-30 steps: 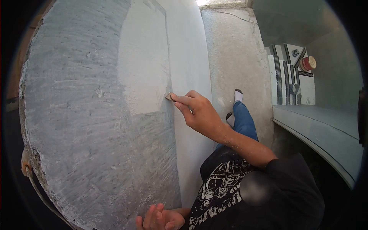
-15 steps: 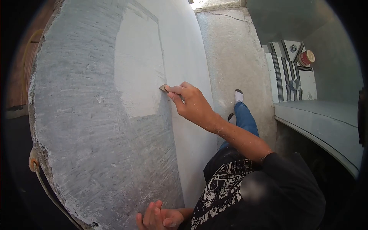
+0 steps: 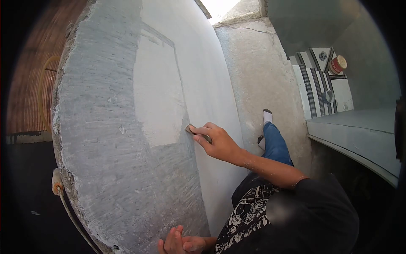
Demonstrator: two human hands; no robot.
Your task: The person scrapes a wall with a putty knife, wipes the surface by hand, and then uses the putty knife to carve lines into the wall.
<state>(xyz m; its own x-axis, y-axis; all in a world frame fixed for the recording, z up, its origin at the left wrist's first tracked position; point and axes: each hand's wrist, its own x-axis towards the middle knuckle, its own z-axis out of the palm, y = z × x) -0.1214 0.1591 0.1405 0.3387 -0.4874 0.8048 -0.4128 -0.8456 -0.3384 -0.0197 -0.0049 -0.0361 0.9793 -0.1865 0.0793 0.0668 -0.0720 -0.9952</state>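
My right hand grips a small putty knife, its blade against the wall at the lower right corner of a pale smooth patch. Rough grey plaster lies around the left and bottom of that patch, and a smooth white surface borders it on the right. Low in the view, my left hand is raised near the plaster with fingers partly curled and apart, and nothing shows in it.
A broken wall edge with a cable runs down the left. My feet stand on a concrete floor strip. At the right, a red bucket and a cup rest on striped tiles beyond a ledge.
My right hand and the putty knife have moved down along the patch's right edge. The whole view has shifted slightly, and my left hand stays low with its fingers still curled.
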